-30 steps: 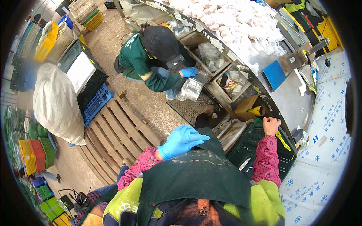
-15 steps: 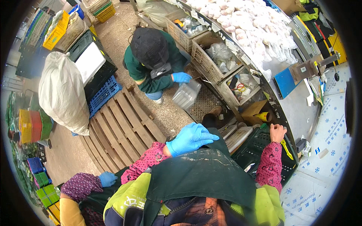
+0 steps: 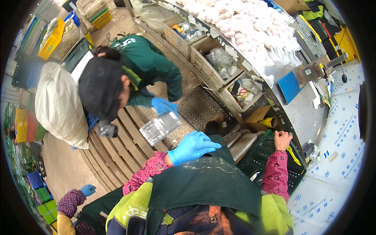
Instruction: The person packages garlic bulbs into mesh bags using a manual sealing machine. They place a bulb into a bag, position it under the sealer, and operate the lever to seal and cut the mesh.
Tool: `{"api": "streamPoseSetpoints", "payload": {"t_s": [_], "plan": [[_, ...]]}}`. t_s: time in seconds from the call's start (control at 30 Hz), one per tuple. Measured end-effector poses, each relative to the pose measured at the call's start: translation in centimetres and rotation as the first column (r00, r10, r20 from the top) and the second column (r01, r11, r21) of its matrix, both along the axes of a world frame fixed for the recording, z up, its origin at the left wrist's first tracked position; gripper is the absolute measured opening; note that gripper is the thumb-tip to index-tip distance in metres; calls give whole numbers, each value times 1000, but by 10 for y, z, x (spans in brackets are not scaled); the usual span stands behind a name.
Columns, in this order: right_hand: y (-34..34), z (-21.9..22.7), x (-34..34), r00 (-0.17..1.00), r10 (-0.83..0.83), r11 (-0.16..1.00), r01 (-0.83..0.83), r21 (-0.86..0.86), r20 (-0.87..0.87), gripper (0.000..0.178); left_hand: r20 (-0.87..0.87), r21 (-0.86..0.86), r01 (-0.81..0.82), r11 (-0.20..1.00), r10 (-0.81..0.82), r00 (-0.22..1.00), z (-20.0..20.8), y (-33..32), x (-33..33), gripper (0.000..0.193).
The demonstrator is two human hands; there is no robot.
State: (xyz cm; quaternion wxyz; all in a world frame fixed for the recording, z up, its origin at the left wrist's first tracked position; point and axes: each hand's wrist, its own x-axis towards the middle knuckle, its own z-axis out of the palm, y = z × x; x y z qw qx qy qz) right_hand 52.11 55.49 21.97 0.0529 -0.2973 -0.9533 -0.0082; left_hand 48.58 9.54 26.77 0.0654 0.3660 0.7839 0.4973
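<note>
My left hand [image 3: 194, 148], in a blue glove, lies flat on the dark green apron [image 3: 203, 176] over my lap. Its fingers are stretched out and hold nothing. Bare, my right hand [image 3: 282, 140] rests at the upper edge of a dark green plastic crate [image 3: 299, 174], with its fingers curled over the rim. A yellow strip [image 3: 293, 156] lies beside that wrist. Ahead of my left hand, a co-worker's blue-gloved hand [image 3: 163, 105] holds a stack of clear plastic containers [image 3: 160, 128]. The co-worker [image 3: 129, 74] bends over a wooden pallet [image 3: 113, 145].
White-wrapped bulbs [image 3: 243, 29] cover the table at upper right, near a blue-plated device [image 3: 291, 86]. Crates of plastic packaging [image 3: 214, 64] stand below its edge. A full white sack [image 3: 58, 102] stands left. Another person's gloved hand [image 3: 88, 190] shows at lower left.
The co-worker has risen and moved left over the pallet, bringing the clear containers nearer to me. The other person's hand at lower left has moved outward. My hands keep their places.
</note>
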Motion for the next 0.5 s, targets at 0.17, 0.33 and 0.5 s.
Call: {"api": "streamPoseSetpoints", "payload": {"t_s": [0.17, 0.33, 0.5], "plan": [[3, -6, 2, 996, 38, 999, -37, 7, -79, 24, 14, -65, 35, 997, -34, 999, 3, 7, -15, 24], [-6, 5, -3, 996, 8, 999, -11, -37, -94, 24, 58, -102, 85, 991, -80, 995, 0, 24, -44, 25], [-7, 13, -6, 981, 44, 994, -62, -87, -188, 14, -129, -124, -11, 992, -6, 992, -1, 64, -105, 24]]}}
